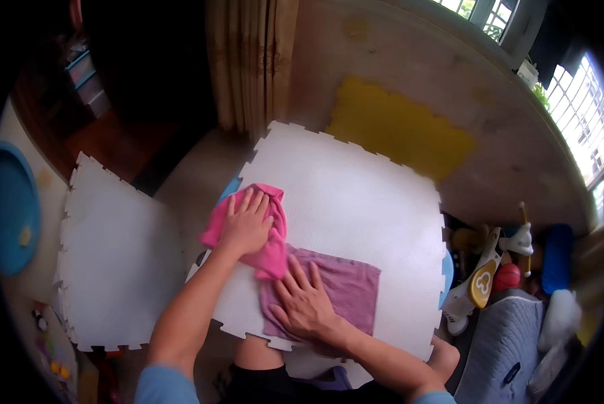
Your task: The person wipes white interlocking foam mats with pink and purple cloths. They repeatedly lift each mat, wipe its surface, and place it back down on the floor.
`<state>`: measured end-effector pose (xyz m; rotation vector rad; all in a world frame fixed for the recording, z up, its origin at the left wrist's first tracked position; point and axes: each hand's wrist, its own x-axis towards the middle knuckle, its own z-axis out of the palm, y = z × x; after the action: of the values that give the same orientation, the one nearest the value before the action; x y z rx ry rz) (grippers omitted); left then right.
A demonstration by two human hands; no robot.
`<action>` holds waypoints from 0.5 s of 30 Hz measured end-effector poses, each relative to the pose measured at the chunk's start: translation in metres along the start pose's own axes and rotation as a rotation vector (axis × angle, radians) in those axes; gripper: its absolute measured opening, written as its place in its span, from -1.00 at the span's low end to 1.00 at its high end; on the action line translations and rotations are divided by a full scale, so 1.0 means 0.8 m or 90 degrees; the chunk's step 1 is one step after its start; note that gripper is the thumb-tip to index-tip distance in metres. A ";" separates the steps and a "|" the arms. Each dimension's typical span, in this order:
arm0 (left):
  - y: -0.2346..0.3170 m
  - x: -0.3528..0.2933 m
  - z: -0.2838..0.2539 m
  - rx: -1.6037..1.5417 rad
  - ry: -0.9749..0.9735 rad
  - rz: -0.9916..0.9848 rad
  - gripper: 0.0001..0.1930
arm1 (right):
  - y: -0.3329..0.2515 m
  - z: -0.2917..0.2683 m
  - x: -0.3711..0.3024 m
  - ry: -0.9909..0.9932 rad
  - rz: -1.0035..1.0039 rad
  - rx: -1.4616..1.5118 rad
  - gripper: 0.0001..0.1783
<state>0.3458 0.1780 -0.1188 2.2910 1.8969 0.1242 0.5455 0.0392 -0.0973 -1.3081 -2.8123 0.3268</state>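
A bright pink cloth (270,264) lies bunched and creased near the left edge of a white foam mat (342,195) with jigsaw edges. My left hand (246,225) rests flat on top of it, fingers stretched out. Beside it, toward me, a mauve cloth (356,291) is spread out nearly flat as a rough rectangle. On its left part lies my right hand (305,303), palm down with fingers apart, its fingertips close to the pink cloth's lower end. Neither hand grips anything.
A second white foam mat (123,249) stands at the left, near a blue round basin (13,209). Behind are a curtain (251,67) and a yellow mat (396,128) against the wall. At right sit a white-and-yellow ride-on toy (484,279), a red ball (506,277) and a grey quilted item (500,347).
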 end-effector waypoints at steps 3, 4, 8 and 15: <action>0.000 -0.004 -0.005 -0.020 0.015 0.013 -0.37 | 0.051 -0.013 0.061 0.060 -0.014 0.034 -0.15; -0.007 -0.009 -0.006 -0.021 0.025 0.011 -0.38 | 0.074 -0.023 0.074 0.018 0.021 -0.081 -0.16; -0.003 -0.008 -0.011 -0.052 0.052 0.012 -0.39 | 0.182 -0.034 0.038 0.161 0.270 -0.020 -0.16; 0.062 -0.119 -0.003 0.045 0.072 0.191 -0.40 | 0.154 -0.031 -0.013 0.063 0.174 -0.045 -0.09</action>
<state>0.3755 0.0757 -0.1039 2.6561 1.6149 0.2312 0.6478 0.1135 -0.0970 -1.6771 -2.5874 0.1638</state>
